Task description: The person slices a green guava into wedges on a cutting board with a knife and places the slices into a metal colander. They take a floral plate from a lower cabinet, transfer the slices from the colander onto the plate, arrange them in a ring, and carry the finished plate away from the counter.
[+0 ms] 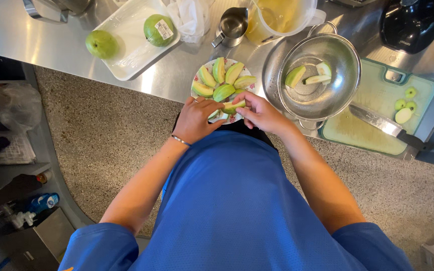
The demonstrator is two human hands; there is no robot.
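Both hands at the near edge of the floral plate [197, 80]: left hand [197, 119] and right hand [260, 113] pinching one green fruit wedge [233, 106] between fingertips. Six or so wedges already fanned on the plate; three pieces left in the steel colander [345, 75], two whole fruits [101, 44] uncut by the white tray [126, 60].

We hold both arms stretched forward, bare forearms converging. Our left hand [197, 118], a thin bracelet at its wrist, curls its fingers inward in a pinch. Our right hand [259, 113] meets it, thumb and fingertips pressed together, almost touching.
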